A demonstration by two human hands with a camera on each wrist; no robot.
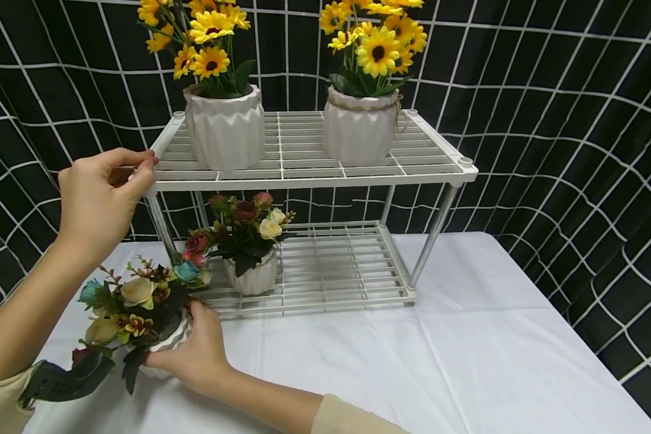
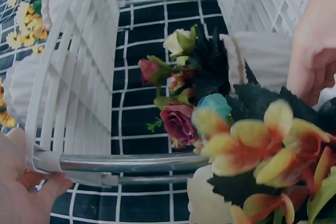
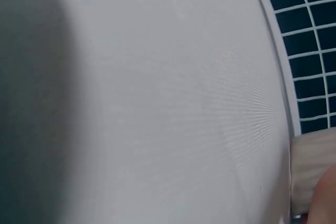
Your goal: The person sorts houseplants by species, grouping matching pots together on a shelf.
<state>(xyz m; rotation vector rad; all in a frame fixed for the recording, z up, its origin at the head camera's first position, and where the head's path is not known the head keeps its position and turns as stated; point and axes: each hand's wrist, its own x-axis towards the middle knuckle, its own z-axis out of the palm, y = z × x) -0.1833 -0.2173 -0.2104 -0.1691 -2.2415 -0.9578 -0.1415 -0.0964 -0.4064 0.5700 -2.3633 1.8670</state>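
A white cloth covers the table across the lower half of the head view, creased and smooth, running to the right edge of the frame. Behind it, filling the top and both sides, hangs a black curtain with a white grid pattern, bowed by the lens. At centre frame stands a white two-tier wire rack on chrome legs, its lower shelf sitting on the cloth.

On the upper shelf, toward the top of the frame, two white pots of yellow sunflowers: the left sunflower pot and the right sunflower pot, well apart from each other. On the lower shelf, left of centre, a small white pot of mixed roses.

Now the hands. The left hand, at the left of the frame, pinches the front left corner of the upper shelf, thumb and fingers curled round the rim; the left wrist view confirms fingers at that corner. The right hand, lower left, wraps its fingers round the white pot of a pastel bouquet, which stands on the cloth just in front of the rack's left corner, tilted a little leftward. The right wrist view shows only white cloth and a strip of curtain.
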